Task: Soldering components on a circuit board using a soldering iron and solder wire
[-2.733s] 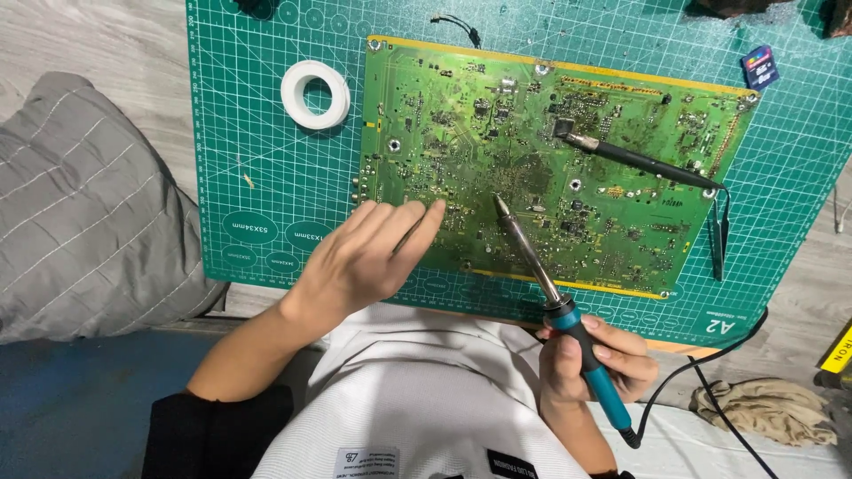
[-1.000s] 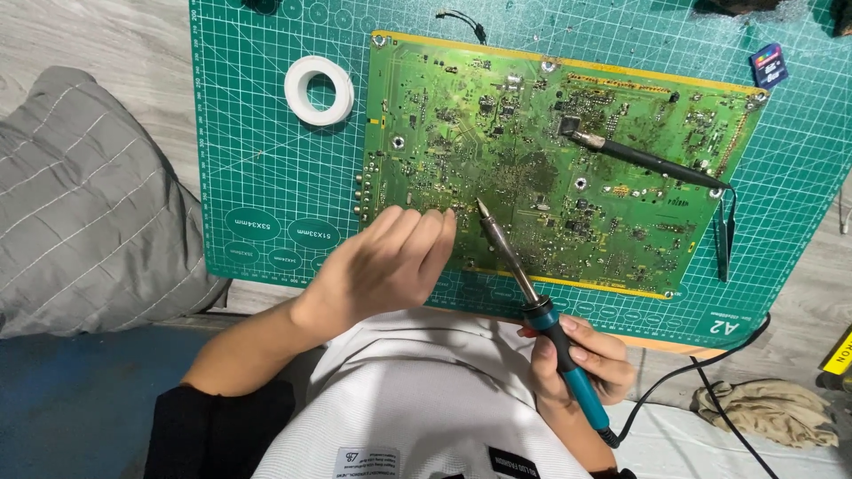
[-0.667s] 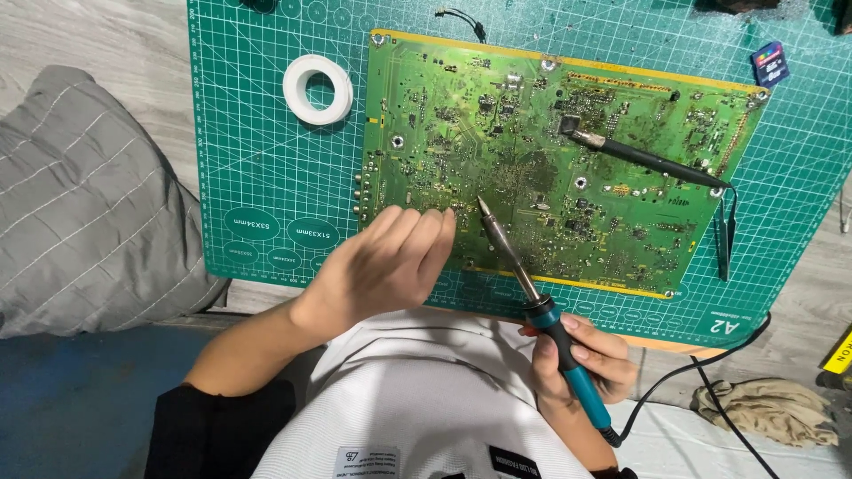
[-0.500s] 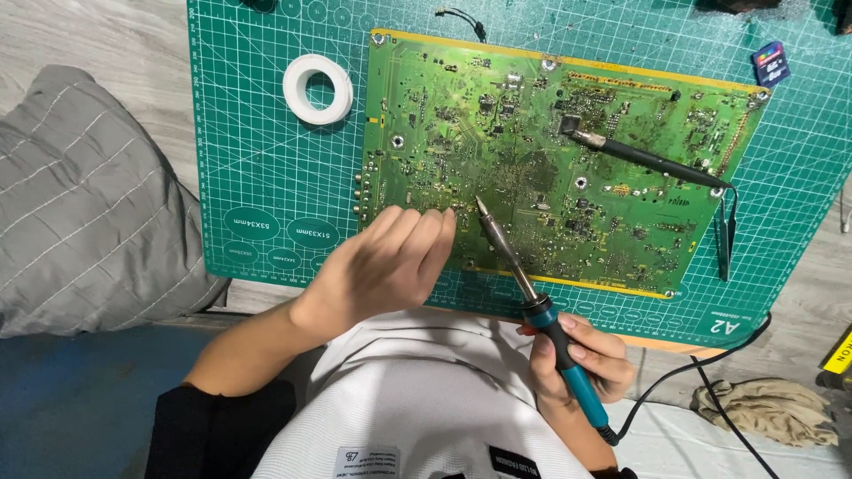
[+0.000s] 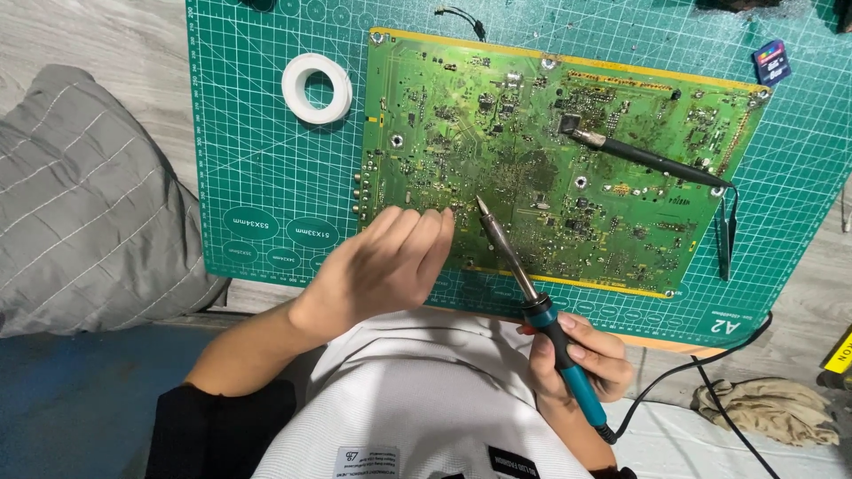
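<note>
Green circuit board (image 5: 550,168) lies flat on the green cutting mat (image 5: 257,133), a little turned, so its right side sits lower than its left. With my right hand (image 5: 581,359) I hold the soldering iron (image 5: 532,306); my fingers are closed firmly around its blue handle, near the lower edge of the mat. The metal shaft goes up and to the left from my hand, and its tip is on the board or just over it, in the lower left part; I cannot tell if it really touches. My left hand (image 5: 386,266) rests with the palm down at the lower left corner of the board. Its fingers are together and a little bent, the fingertips lie on the edge of the board, just beside the tip, and this hand grips nothing.

A second black tool (image 5: 643,160) lies across the right part of the board. A white tape roll (image 5: 317,87) lies on the mat, left of the board. A small memory card (image 5: 771,62) is near the upper right corner. A grey cushion (image 5: 84,213) is left of the mat, and a crumpled cloth (image 5: 768,408) lies at the lower right
</note>
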